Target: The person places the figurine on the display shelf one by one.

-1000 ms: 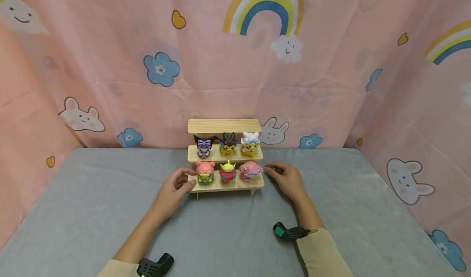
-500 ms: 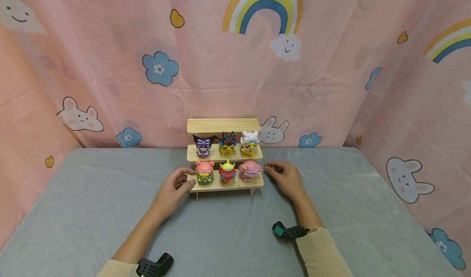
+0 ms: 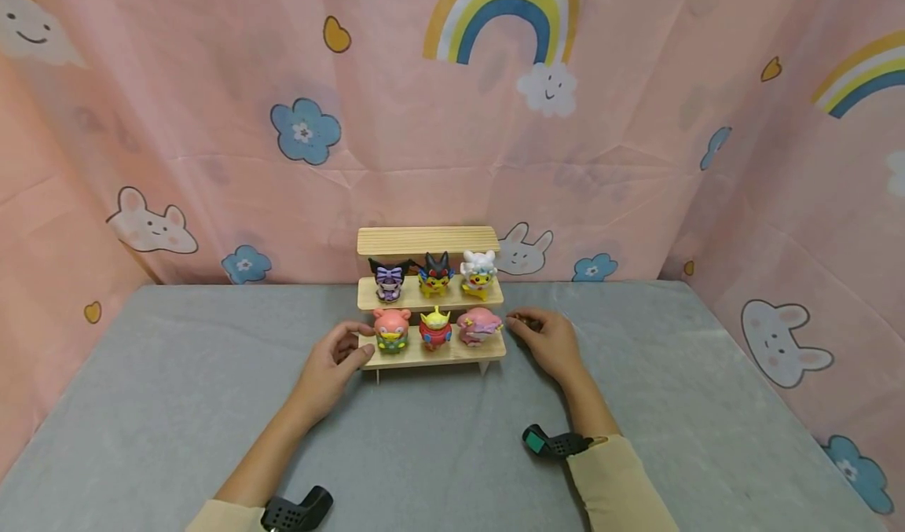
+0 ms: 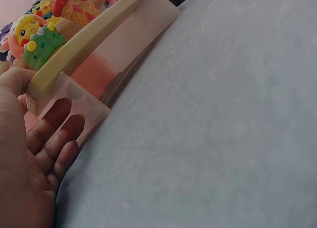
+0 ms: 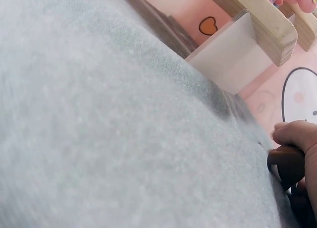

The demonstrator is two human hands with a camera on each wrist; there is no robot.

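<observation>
A three-tier display stand [image 3: 427, 240] of pale wood stands on the grey table. Two of its tiers carry small toy figures: on the middle one, a black-and-purple figure [image 3: 389, 282] and two yellow ones; on the lowest, a pink bear-like figure [image 3: 392, 332], a red-clad one [image 3: 435, 330] and a pink one [image 3: 479, 326]. My left hand [image 3: 327, 371] grips the lowest tier's left end; in the left wrist view the thumb is against the board [image 4: 74, 57], fingers at the clear leg [image 4: 89, 104]. Right of the stand, my right hand [image 3: 550, 346] rests on the table, fingers loosely curled.
Grey cloth [image 3: 233, 375] covers the table. Behind and at both sides hangs a pink curtain [image 3: 396, 123] printed with rainbows, flowers and rabbits, close behind the stand. A black wrist camera [image 3: 558, 442] sits on the right wrist, another [image 3: 297, 508] on the left.
</observation>
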